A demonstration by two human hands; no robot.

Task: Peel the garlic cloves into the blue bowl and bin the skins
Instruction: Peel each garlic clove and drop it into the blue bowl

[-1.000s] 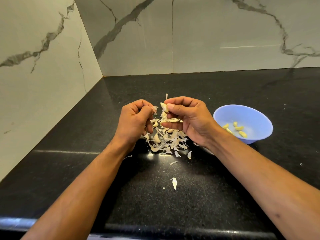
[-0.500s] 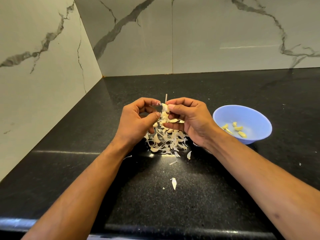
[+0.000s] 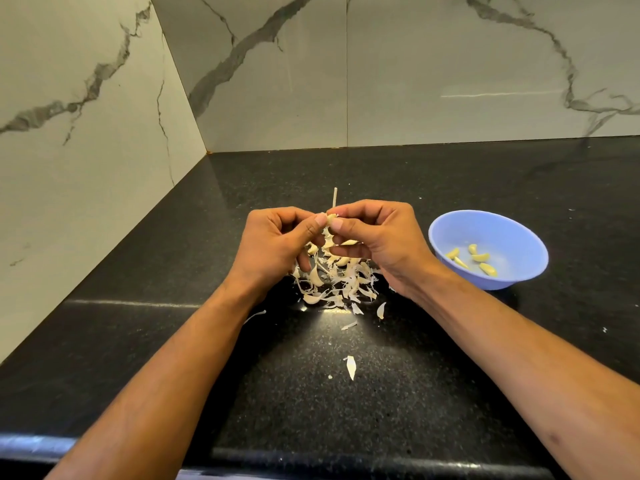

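My right hand (image 3: 379, 242) pinches a garlic clove (image 3: 331, 218) between thumb and forefinger above the counter. My left hand (image 3: 277, 245) meets it from the left, its thumb tip and forefinger pressed on the same clove. A thin pale stem (image 3: 335, 198) sticks up behind the fingers. Beneath both hands lies a pile of garlic skins and cloves (image 3: 334, 282). To the right stands the blue bowl (image 3: 446, 233) with several peeled cloves (image 3: 472, 258) inside.
The black speckled counter (image 3: 433, 368) ends in marble walls at the left and back. Loose skin scraps lie nearer me, one (image 3: 350, 367) in the middle and others (image 3: 381, 310) by the pile. The counter's front edge runs along the bottom.
My left hand has moved right and up to close its fingertips on the clove held by my right hand. The bowl and the pile have stayed put.
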